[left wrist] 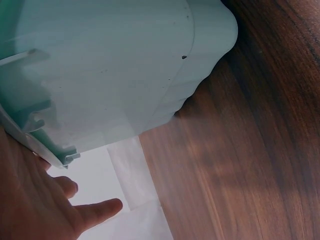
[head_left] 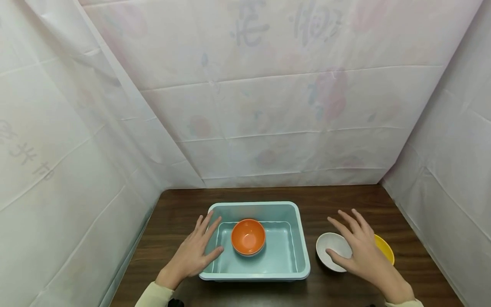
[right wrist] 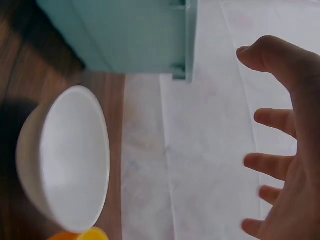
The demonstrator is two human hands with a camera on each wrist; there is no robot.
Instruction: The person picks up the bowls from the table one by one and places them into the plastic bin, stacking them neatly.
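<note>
Right hand [head_left: 362,251] and left hand [head_left: 193,252] are spread, gripping nothing; a low sideways sweep could tip the white bowl [head_left: 331,241].

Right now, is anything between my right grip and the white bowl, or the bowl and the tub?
Nothing visible stands between your right grip and the white bowl. Toward the tub, only its raised wall is in the way.
</note>
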